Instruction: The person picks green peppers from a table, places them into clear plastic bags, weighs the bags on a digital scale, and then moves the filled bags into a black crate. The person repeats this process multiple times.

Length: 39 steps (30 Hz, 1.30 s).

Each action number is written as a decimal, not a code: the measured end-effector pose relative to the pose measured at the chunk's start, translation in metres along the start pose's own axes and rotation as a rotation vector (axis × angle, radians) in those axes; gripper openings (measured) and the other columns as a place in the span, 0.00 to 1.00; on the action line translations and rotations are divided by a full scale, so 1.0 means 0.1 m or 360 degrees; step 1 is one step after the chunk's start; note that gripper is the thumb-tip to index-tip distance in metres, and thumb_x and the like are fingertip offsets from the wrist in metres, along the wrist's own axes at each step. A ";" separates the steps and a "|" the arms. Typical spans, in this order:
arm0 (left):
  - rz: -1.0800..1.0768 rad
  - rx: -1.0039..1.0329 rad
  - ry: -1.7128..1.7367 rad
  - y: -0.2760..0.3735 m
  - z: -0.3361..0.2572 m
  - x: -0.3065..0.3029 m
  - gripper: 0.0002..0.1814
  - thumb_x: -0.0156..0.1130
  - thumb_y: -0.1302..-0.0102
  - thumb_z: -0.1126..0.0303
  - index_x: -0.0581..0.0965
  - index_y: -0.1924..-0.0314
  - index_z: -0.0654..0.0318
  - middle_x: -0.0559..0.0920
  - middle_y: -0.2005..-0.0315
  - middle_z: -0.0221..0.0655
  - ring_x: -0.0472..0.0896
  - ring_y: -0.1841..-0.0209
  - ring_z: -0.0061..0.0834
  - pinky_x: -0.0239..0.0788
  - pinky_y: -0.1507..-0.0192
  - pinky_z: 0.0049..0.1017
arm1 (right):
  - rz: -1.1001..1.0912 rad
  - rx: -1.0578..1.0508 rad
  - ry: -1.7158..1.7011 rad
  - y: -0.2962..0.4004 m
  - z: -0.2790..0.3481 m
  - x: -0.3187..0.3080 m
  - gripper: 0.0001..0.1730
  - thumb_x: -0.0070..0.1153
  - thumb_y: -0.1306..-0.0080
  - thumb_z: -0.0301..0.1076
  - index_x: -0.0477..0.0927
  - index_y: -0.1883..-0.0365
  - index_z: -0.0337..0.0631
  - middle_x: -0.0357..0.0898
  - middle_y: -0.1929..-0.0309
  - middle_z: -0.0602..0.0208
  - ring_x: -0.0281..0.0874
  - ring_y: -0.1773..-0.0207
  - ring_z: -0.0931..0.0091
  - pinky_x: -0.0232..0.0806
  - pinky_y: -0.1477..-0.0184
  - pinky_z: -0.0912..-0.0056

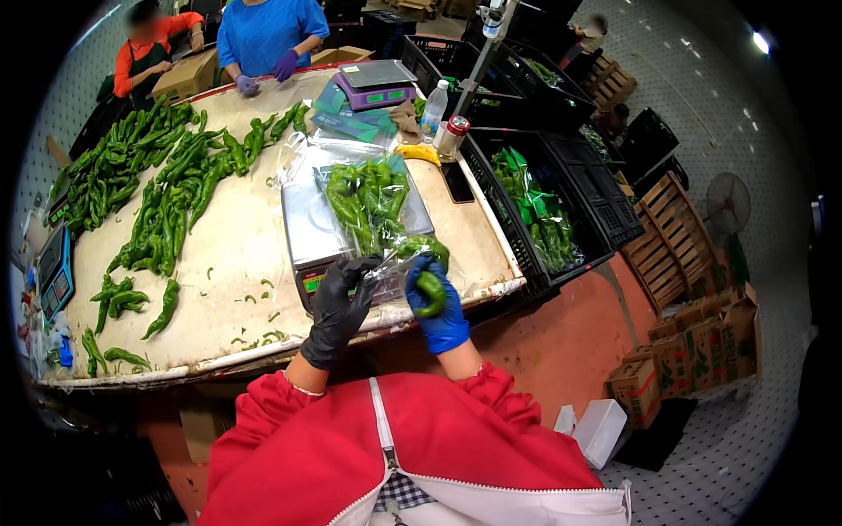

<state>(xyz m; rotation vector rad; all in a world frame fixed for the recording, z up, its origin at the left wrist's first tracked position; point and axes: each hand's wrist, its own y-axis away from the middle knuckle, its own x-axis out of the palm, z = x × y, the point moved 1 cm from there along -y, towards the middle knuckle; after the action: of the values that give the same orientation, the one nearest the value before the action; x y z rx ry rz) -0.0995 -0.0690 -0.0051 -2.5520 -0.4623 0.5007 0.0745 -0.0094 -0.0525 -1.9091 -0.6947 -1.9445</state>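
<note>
A clear plastic bag of green peppers (368, 197) lies on a silver-topped weighing scale (308, 227) in front of me. My left hand (341, 306), in a black glove, pinches the near edge of the bag's film. In its blue glove, my right hand (435, 306) holds a curved green pepper (431, 294) at the bag's near right side. Another pepper (424, 246) lies just beyond those fingers, under or against the film. Loose green peppers (158, 223) are heaped on the left of the table, with a few single ones (162, 309) nearer me.
The pale table (223, 296) has a raised rim. Beyond the scale stand a purple scale (375, 95), a water bottle (434, 110), a red-lidded jar (452, 138), a banana (418, 154) and a phone (457, 183). Black crates (572, 197) adjoin the right edge. A person in blue (270, 36) stands across.
</note>
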 end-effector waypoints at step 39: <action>0.0230 0.0155 0.0053 0.16 -0.22 -0.16 0.20 0.59 0.41 0.78 0.79 0.48 0.59 0.75 0.67 0.39 0.74 0.63 0.38 0.67 0.60 0.32 | 0.0477 -0.1395 0.4274 -0.98 -0.29 0.57 0.24 0.49 0.43 0.24 0.77 0.46 0.42 0.80 0.60 0.58 0.76 0.55 0.59 0.69 0.53 0.58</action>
<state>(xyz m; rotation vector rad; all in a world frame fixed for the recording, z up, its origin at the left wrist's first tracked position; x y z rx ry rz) -0.1003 -0.0973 0.0081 -2.5066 -0.2368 0.5186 -0.0068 0.0615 -0.0069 1.3500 1.1540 -2.2959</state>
